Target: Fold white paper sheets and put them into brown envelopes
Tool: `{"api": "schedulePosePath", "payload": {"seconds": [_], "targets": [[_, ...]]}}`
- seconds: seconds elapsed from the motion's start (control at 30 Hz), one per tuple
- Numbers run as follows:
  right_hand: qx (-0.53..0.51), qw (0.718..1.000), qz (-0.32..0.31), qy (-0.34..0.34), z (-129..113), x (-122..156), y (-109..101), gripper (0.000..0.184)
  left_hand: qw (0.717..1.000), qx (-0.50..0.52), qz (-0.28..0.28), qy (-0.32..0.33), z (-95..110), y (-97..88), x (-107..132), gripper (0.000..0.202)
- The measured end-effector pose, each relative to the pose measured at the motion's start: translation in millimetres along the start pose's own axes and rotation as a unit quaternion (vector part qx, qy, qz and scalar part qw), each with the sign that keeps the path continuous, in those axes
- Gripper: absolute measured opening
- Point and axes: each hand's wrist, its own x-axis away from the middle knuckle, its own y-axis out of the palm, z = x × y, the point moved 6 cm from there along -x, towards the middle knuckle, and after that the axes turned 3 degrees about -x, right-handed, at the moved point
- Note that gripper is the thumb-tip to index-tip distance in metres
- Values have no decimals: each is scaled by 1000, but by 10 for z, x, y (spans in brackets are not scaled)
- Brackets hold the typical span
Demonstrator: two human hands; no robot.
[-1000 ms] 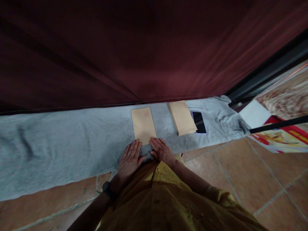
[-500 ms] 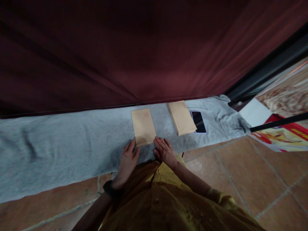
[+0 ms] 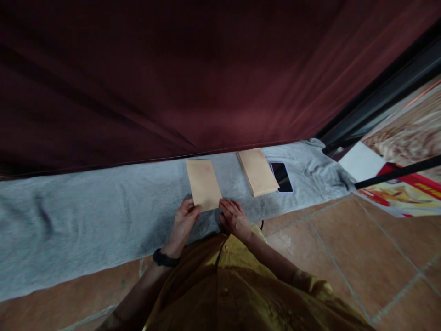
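Observation:
A brown paper envelope (image 3: pixel 205 184) lies in front of me on the grey cloth, its near edge seeming slightly raised. My left hand (image 3: pixel 184 220) pinches its near left corner between thumb and fingers. At the near right corner, my right hand (image 3: pixel 236 218) has its fingers pressed together on the envelope's edge, with the thumb mostly hidden below. Whether more than one envelope lies here I cannot tell. To the right rests a thick stack of similar brown envelopes (image 3: pixel 259 172), apart from both hands.
A dark-screened phone (image 3: pixel 282 177) touches or nearly touches the stack's right side. Grey cloth (image 3: pixel 86 211) covers the long narrow surface. Behind it hangs a dark red curtain (image 3: pixel 206 92). A black bar (image 3: pixel 396 174) and a red and yellow printed box (image 3: pixel 406 193) stand at the right.
My left hand has closed its thumb and fingers on the envelope's near left corner. The red print near the envelope's far right corner no longer shows. My right hand has barely moved.

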Motion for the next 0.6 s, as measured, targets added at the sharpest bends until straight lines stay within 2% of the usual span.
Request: {"api": "schedulePosePath", "payload": {"seconds": [0.2,0.27,0.33,0.4,0.47,0.53,0.6], "targets": [[1,999,15,44,-112,-201,-193,42,998,49,-20,42,288,253,213,57],[-57,996,41,61,-98,-246,-293,40,996,57,-35,65,374,302,277,61],[-156,978,92,102,-19,-283,-403,36,994,61,-34,88,420,294,318,62],[-295,927,157,174,108,-304,-470,31,994,64,-19,84,390,253,329,63],[-446,836,198,249,202,-313,-427,34,997,66,-11,46,288,236,318,62],[-571,738,198,302,195,-325,-295,41,996,82,-39,-3,169,290,309,57],[-644,665,179,332,118,-327,-152,46,990,102,-86,-39,84,390,314,51]]}}
